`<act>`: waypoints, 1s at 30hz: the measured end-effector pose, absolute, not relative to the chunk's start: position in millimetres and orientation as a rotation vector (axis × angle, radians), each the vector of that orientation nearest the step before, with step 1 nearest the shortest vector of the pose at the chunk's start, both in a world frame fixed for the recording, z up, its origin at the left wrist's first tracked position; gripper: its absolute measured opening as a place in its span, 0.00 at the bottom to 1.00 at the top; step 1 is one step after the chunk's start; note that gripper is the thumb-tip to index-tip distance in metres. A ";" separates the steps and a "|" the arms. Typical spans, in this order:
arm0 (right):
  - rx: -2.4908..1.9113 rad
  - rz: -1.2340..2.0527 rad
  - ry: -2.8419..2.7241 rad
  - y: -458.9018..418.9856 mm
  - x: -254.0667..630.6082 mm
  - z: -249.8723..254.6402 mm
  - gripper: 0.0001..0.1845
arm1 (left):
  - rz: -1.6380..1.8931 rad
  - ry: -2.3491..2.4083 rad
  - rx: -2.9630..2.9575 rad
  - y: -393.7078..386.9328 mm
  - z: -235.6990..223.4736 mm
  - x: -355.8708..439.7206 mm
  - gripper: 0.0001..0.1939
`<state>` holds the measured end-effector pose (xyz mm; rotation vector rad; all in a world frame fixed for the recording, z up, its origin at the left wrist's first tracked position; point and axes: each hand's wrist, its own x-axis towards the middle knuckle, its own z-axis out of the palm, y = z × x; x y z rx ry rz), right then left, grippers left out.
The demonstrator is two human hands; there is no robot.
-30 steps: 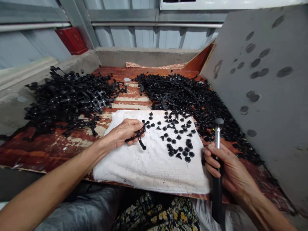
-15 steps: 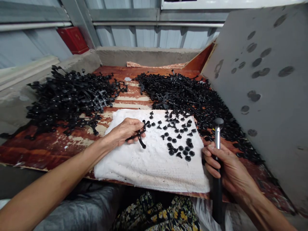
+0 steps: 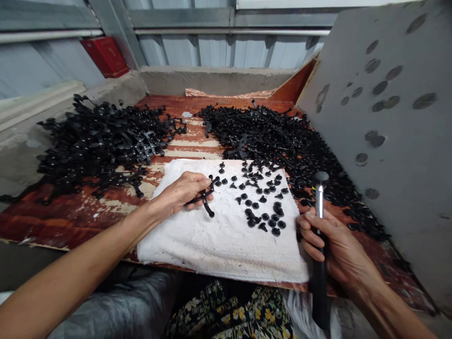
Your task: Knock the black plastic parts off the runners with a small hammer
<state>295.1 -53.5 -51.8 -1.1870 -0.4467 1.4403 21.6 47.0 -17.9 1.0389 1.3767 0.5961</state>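
My left hand (image 3: 181,190) rests on a white cloth (image 3: 219,240) and pinches a black plastic cross-shaped piece (image 3: 205,200) against it. My right hand (image 3: 330,245) is wrapped round the handle of a small hammer (image 3: 319,226), held upright at the cloth's right edge, its black head up. Several small black round caps (image 3: 263,207) lie loose on the right half of the cloth, between the two hands.
A heap of black plastic frames (image 3: 95,146) lies at the left of the worn red wooden board (image 3: 70,216). A second heap of black parts (image 3: 275,136) spreads at the back right. A grey spotted panel (image 3: 388,117) leans on the right.
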 end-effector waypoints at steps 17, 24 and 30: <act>-1.213 1.439 -0.421 -53.3 294.7 -50.1 0.25 | 0.481 1.488 1.148 47.4 -7.2 27.1 0.16; -1.210 1.442 -0.447 -53.8 295.5 -51.6 0.25 | 0.473 1.456 1.170 48.6 -8.0 24.5 0.16; -1.244 1.420 -0.497 -53.1 294.6 -52.3 0.24 | 0.463 1.482 1.224 51.1 -8.2 24.4 0.16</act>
